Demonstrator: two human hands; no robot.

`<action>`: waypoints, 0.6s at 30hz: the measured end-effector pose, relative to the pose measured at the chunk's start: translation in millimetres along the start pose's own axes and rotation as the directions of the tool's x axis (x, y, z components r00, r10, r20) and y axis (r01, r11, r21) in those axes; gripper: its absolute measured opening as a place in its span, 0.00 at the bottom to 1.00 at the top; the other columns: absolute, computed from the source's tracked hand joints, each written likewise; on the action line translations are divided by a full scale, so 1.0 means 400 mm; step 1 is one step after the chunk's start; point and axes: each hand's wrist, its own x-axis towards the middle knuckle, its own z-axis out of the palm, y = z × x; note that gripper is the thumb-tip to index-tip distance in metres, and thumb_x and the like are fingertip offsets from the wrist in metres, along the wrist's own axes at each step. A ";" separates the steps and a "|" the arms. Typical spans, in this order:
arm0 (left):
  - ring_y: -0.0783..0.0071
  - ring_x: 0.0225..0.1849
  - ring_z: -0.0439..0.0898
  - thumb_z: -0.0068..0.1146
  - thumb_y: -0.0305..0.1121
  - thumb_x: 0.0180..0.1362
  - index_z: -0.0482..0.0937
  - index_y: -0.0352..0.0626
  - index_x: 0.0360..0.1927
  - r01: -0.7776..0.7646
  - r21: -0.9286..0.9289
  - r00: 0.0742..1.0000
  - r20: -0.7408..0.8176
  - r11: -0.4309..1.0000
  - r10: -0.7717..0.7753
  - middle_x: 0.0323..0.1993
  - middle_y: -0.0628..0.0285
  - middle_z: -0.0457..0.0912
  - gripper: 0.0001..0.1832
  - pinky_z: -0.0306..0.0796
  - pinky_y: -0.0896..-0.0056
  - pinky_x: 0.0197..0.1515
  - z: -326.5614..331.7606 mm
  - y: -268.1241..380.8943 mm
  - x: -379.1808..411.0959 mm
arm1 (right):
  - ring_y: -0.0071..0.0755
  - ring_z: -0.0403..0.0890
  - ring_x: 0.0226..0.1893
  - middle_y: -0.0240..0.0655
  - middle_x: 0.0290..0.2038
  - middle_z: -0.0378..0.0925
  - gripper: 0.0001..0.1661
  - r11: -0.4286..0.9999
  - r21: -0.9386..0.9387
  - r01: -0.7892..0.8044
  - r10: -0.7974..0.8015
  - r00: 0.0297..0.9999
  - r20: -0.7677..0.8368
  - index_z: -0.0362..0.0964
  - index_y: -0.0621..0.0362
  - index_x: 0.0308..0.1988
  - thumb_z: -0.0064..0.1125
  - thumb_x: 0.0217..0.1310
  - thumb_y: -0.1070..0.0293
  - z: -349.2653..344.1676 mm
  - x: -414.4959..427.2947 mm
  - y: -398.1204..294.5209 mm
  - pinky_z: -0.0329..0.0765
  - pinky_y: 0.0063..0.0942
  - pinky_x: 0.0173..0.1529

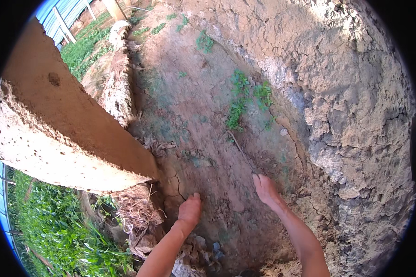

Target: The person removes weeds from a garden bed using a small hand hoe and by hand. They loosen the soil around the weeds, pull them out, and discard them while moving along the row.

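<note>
My right hand (265,189) is closed around the near end of a thin stick (243,153) with a bent far tip. That tip touches or hangs just over the bare soil, below a clump of green weeds (236,114). To the left, my left hand (190,209) is held curled above the cracked ground; whether anything is inside its fingers cannot be seen. Another small weed (262,95) grows right of the clump, and a leafy one (204,42) stands farther off.
A thick earthen pillar (90,121) slants in from the left. The rough earth wall (360,104) rises on the right. Dry straw (138,211) lies at the pillar's foot, crumpled sheet scraps (194,254) near my left forearm. Green plants (62,225) grow at lower left.
</note>
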 end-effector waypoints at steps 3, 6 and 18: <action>0.48 0.38 0.80 0.44 0.25 0.57 0.67 0.39 0.38 -0.016 0.031 1.000 0.001 0.999 0.016 0.37 0.46 0.77 0.05 0.75 0.53 0.38 -0.006 0.007 -0.001 | 0.63 0.74 0.26 0.57 0.22 0.70 0.22 0.995 0.104 0.006 -0.011 0.999 0.039 0.68 0.66 0.29 0.42 0.67 0.58 -0.014 -0.087 -0.002 0.68 0.47 0.31; 0.45 0.39 0.78 0.49 0.32 0.56 0.67 0.39 0.38 0.011 -0.024 1.000 -0.014 1.000 -0.011 0.37 0.45 0.77 0.09 0.73 0.49 0.39 0.002 -0.021 -0.010 | 0.62 0.73 0.24 0.55 0.20 0.70 0.22 0.985 0.160 0.061 -0.051 0.996 -0.067 0.68 0.65 0.28 0.42 0.67 0.57 0.017 0.002 -0.051 0.68 0.48 0.30; 0.44 0.39 0.78 0.52 0.35 0.56 0.67 0.39 0.38 0.037 -0.039 0.999 -0.004 0.999 -0.037 0.36 0.45 0.77 0.12 0.72 0.48 0.39 0.011 -0.016 -0.008 | 0.64 0.78 0.31 0.61 0.25 0.75 0.31 0.988 -0.146 0.055 -0.083 0.977 -0.196 0.74 0.71 0.27 0.39 0.66 0.53 -0.035 0.467 0.018 0.73 0.51 0.39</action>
